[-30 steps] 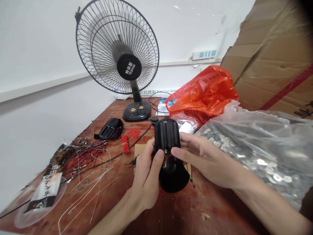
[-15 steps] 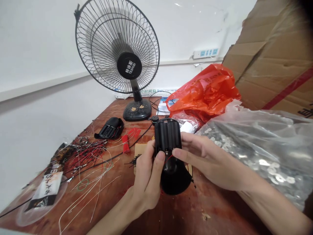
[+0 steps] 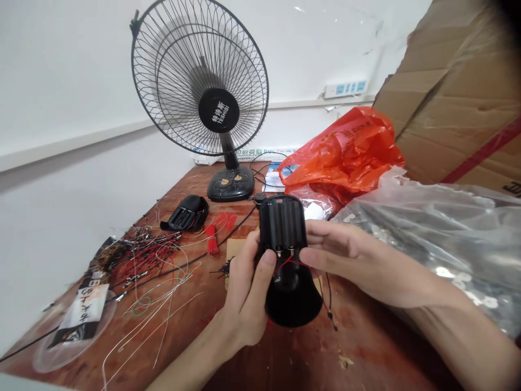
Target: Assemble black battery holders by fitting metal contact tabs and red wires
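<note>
Between my two hands is a black plastic housing (image 3: pixel 284 222) with battery slots in its upper half and a dark, flared lower part. My left hand (image 3: pixel 249 288) grips its left side, thumb on the front below the slots. My right hand (image 3: pixel 345 260) is closed on the right edge, its thumb beside a thin red wire (image 3: pixel 287 263) that crosses under the slots. Dark and red leads (image 3: pixel 329 304) hang from the right side and end in a small connector. The back of the housing and some fingertips are hidden.
A similar black housing (image 3: pixel 187 213) lies at the left near red wires (image 3: pixel 157 255) and a red bundle (image 3: pixel 211 239). Behind stand a fan (image 3: pixel 231 183) and a red plastic bag (image 3: pixel 342 155). At right is a clear bag of metal pieces (image 3: pixel 439 228).
My right thumb has shifted slightly right, and more of the red wire shows beside it. The hanging leads reach further out on the right. The view has shifted slightly.
</note>
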`<state>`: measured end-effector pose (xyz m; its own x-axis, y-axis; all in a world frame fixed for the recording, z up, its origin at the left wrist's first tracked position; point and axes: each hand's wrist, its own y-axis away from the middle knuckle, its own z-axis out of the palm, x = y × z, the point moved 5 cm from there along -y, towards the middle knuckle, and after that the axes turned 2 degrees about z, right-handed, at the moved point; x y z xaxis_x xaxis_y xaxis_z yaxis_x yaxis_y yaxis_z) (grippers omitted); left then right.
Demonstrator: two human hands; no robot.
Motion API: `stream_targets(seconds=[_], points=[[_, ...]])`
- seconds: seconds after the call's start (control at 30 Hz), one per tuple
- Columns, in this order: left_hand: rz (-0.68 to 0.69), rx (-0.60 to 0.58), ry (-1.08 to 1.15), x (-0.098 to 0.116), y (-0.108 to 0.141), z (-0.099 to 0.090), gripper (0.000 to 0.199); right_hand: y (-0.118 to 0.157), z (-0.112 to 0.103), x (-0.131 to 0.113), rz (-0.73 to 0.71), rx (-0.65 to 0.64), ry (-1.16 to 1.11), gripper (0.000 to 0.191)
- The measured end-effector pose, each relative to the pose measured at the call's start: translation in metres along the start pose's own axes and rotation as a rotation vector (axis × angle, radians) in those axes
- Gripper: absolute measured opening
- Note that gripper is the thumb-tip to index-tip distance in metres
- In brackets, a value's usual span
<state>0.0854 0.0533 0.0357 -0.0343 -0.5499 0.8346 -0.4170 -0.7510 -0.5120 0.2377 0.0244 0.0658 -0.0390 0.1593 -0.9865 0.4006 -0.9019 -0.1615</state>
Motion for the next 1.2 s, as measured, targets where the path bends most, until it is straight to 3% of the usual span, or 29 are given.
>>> stream_targets(seconds=[0.23,0.4,0.57,0.77,1.0,1.2], points=[[0.071,0.005,-0.027,0.001,0.004,-0.002,0.035,0.004,-0.003,-0.003,-0.012,0.009,0.044,0.044],[0.041,0.048,0.063,-0.003,0.010,0.000,0.038,0.005,-0.001,-0.005,-0.050,0.070,0.156,0.034],[-0.143,0.116,0.163,-0.016,0.018,0.002,0.046,0.005,0.002,-0.005,-0.021,0.171,0.365,0.022],[-0.389,0.106,0.344,-0.013,0.007,0.001,0.040,0.007,0.002,-0.003,0.040,0.251,0.540,0.027],[-0.493,0.036,0.578,-0.013,0.000,0.003,0.029,0.005,0.005,-0.002,0.084,0.235,0.574,0.033],[-0.582,-0.005,0.703,-0.009,-0.001,0.011,0.032,0.004,0.006,-0.001,0.082,0.226,0.549,0.030]])
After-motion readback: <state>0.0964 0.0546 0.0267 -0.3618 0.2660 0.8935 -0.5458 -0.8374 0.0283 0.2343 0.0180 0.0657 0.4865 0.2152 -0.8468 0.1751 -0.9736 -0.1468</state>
